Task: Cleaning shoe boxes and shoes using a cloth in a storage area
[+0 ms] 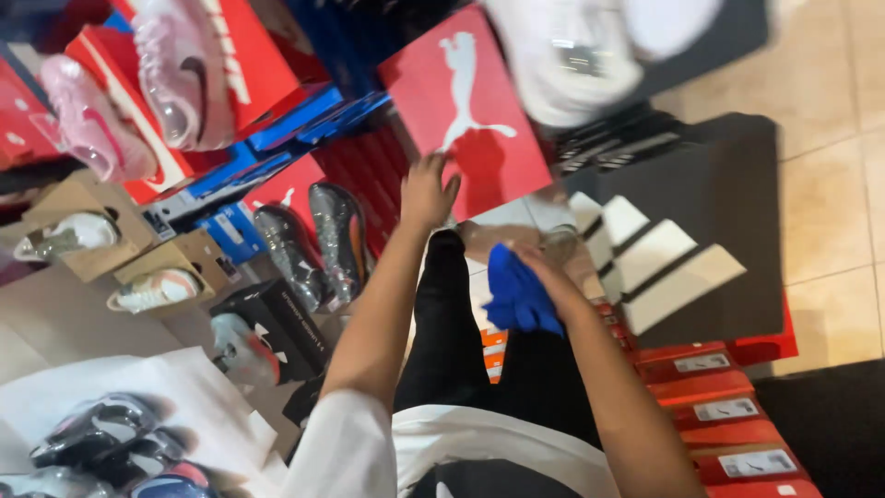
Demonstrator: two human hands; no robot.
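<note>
**Reaching for a red box lid, blue cloth in the other hand**

Stretching forward, the left hand (pixel 429 189) lies with its fingers (pixel 450 184) spread against the lower edge of a red shoebox lid (pixel 466 111) that carries a white animal figure. The lid stands tilted among stacked boxes, straight ahead of the person and above their knees.

The right hand (pixel 544 272) is lower and nearer the body, its fingers curled and pressed around a bunched blue cloth (pixel 516 295), which hangs out to the left of the palm over the black trousers (pixel 452 341). Something small and glassy sits just beyond that hand; it is too blurred to tell what it is.

To the right of the cloth lies a black box (pixel 701 203) with three slanted white stripes, resting on a row of red boxes (pixel 728 424) with white end labels. Above the red lid, a white shoe (pixel 562 65) is blurred by motion.

To the left of the left arm, a pair of shiny dark football boots (pixel 318 235) stands upright against blue boxes (pixel 286 129). Further left, pink shoes (pixel 180 69) rest on red boxes, and pale shoes (pixel 64 235) sit on brown cardboard boxes. At the bottom left corner, dark shoes (pixel 92 429) lie on white paper (pixel 184 397).
</note>
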